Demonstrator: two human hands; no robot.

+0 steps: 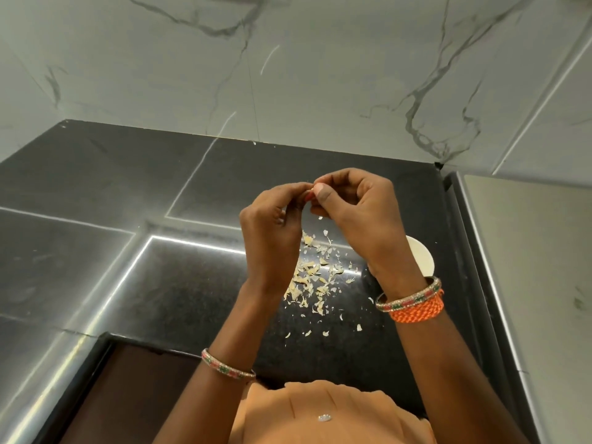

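Observation:
Both my hands are raised together above a black stone counter (pixel 179 283). My left hand (pixel 272 232) and my right hand (pixel 358 216) meet at the fingertips and pinch a small pale piece (pixel 315 189), mostly hidden by the fingers, so I cannot tell what it is. A pile of thin, pale peel flakes (pixel 315 277) lies scattered on the counter right under the hands. One flake (pixel 320 217) hangs in the air just below the fingers.
A small white bowl (pixel 423 257) stands on the counter behind my right wrist, partly hidden. A marble-tiled wall (pixel 288 65) rises behind the counter. A steel surface (pixel 528 267) adjoins on the right. A dark recess (pixel 134 395) lies at the lower left.

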